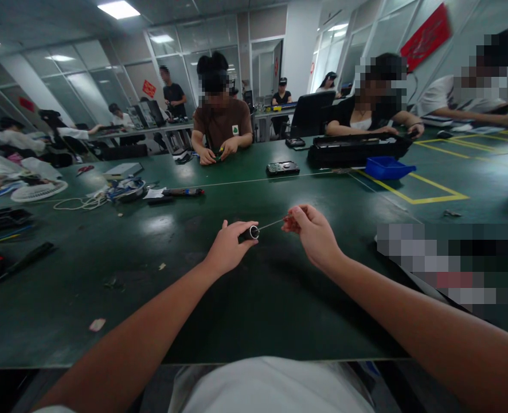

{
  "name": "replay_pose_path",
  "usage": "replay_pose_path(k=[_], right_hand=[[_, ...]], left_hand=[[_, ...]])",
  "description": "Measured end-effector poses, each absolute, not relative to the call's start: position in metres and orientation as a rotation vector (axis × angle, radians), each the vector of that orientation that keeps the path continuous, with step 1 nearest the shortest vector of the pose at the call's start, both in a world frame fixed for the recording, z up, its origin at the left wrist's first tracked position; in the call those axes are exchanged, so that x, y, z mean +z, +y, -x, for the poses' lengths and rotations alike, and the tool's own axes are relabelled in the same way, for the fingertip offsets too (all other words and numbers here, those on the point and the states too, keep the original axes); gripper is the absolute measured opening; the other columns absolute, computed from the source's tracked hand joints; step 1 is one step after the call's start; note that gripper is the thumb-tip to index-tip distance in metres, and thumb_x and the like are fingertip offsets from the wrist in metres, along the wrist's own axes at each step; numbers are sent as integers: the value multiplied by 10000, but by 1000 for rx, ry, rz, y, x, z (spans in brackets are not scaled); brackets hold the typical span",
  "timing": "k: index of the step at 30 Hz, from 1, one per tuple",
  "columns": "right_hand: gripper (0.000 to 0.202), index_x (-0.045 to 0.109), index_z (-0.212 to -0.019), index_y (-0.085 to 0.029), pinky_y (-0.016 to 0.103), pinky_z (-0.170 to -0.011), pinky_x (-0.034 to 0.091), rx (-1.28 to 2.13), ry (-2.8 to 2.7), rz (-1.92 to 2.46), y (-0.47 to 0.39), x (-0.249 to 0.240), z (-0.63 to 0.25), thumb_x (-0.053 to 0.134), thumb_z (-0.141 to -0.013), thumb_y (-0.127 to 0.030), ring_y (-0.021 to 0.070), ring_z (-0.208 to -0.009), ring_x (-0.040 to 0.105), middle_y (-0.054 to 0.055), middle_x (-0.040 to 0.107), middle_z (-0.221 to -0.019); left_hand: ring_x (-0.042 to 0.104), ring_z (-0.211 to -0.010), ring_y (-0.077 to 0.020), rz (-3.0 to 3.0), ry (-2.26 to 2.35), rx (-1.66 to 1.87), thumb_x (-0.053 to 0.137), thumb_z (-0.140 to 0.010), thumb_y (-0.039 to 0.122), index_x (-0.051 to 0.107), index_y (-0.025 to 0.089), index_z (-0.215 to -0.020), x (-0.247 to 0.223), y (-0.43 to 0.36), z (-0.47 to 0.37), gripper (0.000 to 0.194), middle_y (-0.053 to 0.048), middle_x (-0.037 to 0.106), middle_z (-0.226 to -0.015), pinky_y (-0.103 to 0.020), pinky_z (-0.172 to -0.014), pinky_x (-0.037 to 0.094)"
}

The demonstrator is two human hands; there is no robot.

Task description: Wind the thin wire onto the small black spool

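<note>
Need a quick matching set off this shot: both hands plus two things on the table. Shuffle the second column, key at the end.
Things
1. Left hand
2. Tray
3. Right hand
4. Round grille

Place, colour or state
A. White, over on the left side of the table
B. Pinches one end of a thin rod
C. Grips a dark tube with a shiny rim
D. Blue, beside yellow lines on the right

Pairs: 1-C, 2-D, 3-B, 4-A
</note>
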State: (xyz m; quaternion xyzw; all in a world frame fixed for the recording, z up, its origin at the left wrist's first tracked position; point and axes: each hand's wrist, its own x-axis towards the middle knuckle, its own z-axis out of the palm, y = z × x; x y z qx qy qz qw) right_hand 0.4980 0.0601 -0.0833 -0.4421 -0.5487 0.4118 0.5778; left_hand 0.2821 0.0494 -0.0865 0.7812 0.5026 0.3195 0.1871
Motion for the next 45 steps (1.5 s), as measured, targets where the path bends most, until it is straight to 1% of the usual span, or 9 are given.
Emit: replay_pose_path(k=[6,19,22,27,30,33,38,41,45], right_hand=[[207,563,-914,-211,351,-704,488,571,-1570,1147,46,-69,-499,469,-968,-387,184,-713,649,28,670,-753],[172,554,-932,-207,327,-647,432,313,-1770,1174,42,-63,-501,449,-968,-338,199,-684,645,48,683,-766],[170,550,-934,-205,322,-639,426,322,-1764,1181,43,-63,-502,445,-973,-333,196,-673,639,44,676,-757],[170,557,-955,-212,330,-672,444,325,-1743,1156,43,-64,-502,447,-984,-339,208,-729,662,50,688,-794],[170,563,-962,-214,337,-689,457,328,-1726,1146,43,-64,-502,454,-984,-343,210,-751,669,54,697,-821],[167,567,-954,-214,339,-693,466,343,-1716,1145,43,-65,-501,463,-981,-343,211,-756,673,51,695,-816],[155,567,-957,-215,337,-693,474,361,-1721,1147,43,-64,-502,466,-978,-331,209,-755,675,48,694,-807],[150,565,-955,-217,332,-692,475,356,-1727,1140,43,-66,-502,465,-980,-325,204,-751,677,44,694,-805],[146,565,-958,-216,326,-696,479,358,-1732,1130,44,-68,-500,465,-983,-319,200,-755,681,39,694,-806]], left_hand=[[550,-1264,-291,-2209,1417,868,698,-853,213,648,273,-1265,-89,51,-281,419,-68,652,-1296,-683,-1191,81],[564,-1231,-282,-2251,1450,776,681,-877,249,625,262,-1286,-92,54,-283,412,-61,652,-1284,-646,-1207,96],[554,-1241,-275,-2210,1443,841,657,-890,259,606,242,-1298,-92,55,-283,412,-75,639,-1294,-566,-1210,200],[561,-1175,-236,-1991,1400,1002,528,-951,286,495,233,-1348,-91,54,-282,402,-82,597,-1292,-423,-1045,421],[600,-957,-212,-1925,1422,963,506,-964,398,483,226,-1296,-85,49,-284,374,-61,629,-1100,-379,-875,473],[590,-832,-200,-2021,1446,846,559,-931,495,555,215,-1168,-77,42,-289,367,-38,639,-971,-344,-754,460],[614,-933,-204,-2359,1298,590,607,-928,405,666,214,-1061,-76,36,-297,240,-36,669,-1046,-338,-804,468],[597,-1063,-217,-2553,1255,467,524,-974,315,683,239,-1165,-82,37,-298,260,-46,645,-1171,-346,-877,476],[583,-1063,-242,-2678,1357,277,480,-991,354,661,276,-1272,-89,41,-300,344,-67,620,-1173,-361,-842,497]])
